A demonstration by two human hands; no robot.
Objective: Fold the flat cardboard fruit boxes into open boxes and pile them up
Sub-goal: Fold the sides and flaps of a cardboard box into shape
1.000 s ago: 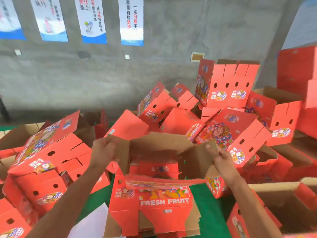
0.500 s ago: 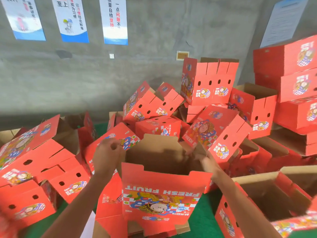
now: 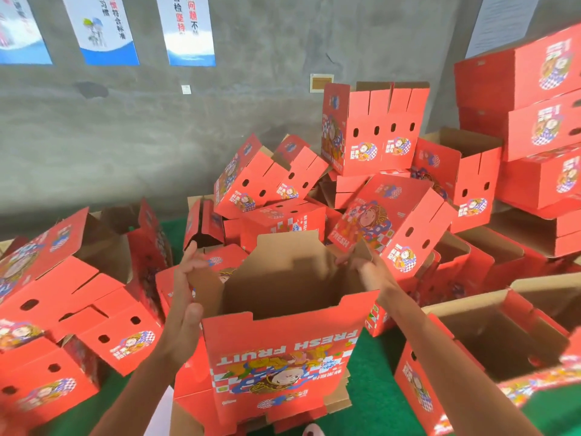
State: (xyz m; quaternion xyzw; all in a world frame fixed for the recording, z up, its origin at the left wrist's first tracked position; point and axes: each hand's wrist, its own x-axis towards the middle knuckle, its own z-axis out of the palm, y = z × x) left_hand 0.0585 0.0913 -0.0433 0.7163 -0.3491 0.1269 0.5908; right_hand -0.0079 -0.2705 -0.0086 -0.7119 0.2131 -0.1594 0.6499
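- Fruit box [image 3: 284, 335] in the middle of the view is held upright and open-topped between both hands, its printed front turned toward the person with the "FRESH FRUIT" lettering upside down.
- Left hand [image 3: 185, 297] is laid flat against the box's left side flap, fingers straight and together, nothing clamped (apparently pressing that flap inward so the walls square up).
- Right hand [image 3: 374, 272] is set at the far right corner; its fingers look loosely spread on the cardboard edge, though whether an edge is pinched cannot be told.
- Opposite sides are taken at once, probably so the shell is kept from collapsing back flat.
- Flat blanks [image 3: 276, 416] are stacked directly beneath the box, on the green surface [image 3: 374, 401].
- Finished boxes are heaped behind in a loose pile [image 3: 371, 196], with a neater stack of closed cartons [image 3: 534, 121] at the right.
- Another open box [image 3: 490, 344] sits near the right forearm.
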